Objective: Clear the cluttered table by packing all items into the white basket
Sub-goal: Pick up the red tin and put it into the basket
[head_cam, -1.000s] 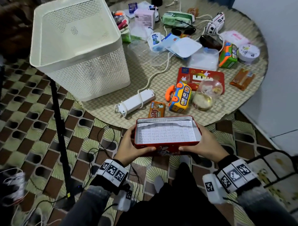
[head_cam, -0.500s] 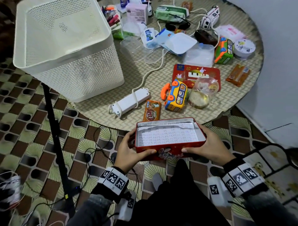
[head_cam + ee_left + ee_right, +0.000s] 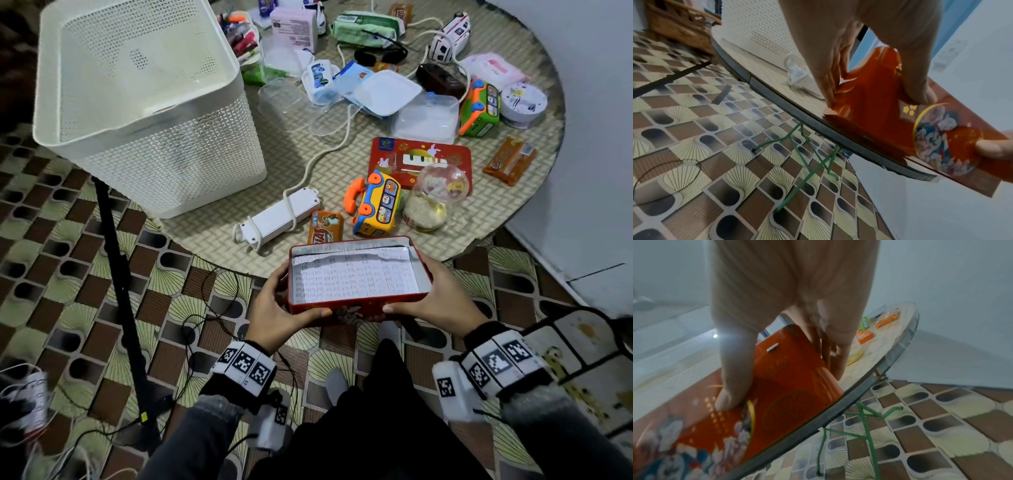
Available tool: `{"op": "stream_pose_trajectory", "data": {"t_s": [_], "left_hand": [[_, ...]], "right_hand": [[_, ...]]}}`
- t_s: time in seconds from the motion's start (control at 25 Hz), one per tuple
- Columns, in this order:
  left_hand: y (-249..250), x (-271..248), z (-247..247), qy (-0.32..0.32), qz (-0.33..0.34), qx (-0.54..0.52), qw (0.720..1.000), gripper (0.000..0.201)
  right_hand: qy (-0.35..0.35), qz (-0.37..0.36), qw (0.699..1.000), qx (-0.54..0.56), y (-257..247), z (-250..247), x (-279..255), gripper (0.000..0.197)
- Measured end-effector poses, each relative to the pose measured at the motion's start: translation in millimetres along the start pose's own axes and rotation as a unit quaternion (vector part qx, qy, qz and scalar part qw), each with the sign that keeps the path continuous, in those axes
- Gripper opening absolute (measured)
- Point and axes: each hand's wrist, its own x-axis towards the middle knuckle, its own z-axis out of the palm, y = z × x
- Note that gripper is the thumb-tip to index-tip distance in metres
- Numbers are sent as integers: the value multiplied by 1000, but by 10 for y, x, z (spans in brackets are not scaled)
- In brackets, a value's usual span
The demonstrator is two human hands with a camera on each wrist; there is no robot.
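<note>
You are gripping the open red tin (image 3: 356,274) with left hand (image 3: 274,308) and right hand (image 3: 435,298), thumbs on its near wall; next, probably carrying it over the white basket (image 3: 144,113).

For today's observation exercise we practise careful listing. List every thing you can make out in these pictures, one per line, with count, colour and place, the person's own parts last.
open red metal tin: 1, red, paper-lined, held at the table's near edge
white perforated basket: 1, white, table's left side
white power strip: 1, white, corded, right of the basket
yellow toy bus phone: 1, yellow with orange handset, beyond the tin
flat red lid: 1, red, behind the bus phone
clear plastic globe: 1, clear, partly on the lid
orange snack packet: 1, orange, beside the power strip
round woven-top table: 1, beige
left hand: 1, grips the tin's left end
right hand: 1, grips the tin's right end
</note>
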Motion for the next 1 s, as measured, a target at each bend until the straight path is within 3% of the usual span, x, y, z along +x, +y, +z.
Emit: {"op": "stream_pose_trajectory", "data": {"t_s": [0.28,0.48,0.64,1.0], "left_hand": [[36,338,64,-23,26,-6,999,102],[67,617,102,-15,32,28,999,109],[81,761,126,2,40,68,997,115],[-158,437,186,8,64,53,996,108]], "right_hand": [[18,-2,999,35,-44,4,293,104],[23,-17,999,28,-8,32,562,119],[21,-20,999,17,-15,69,730,116],[5,-3,1000,-15,85,20,460,130]]}}
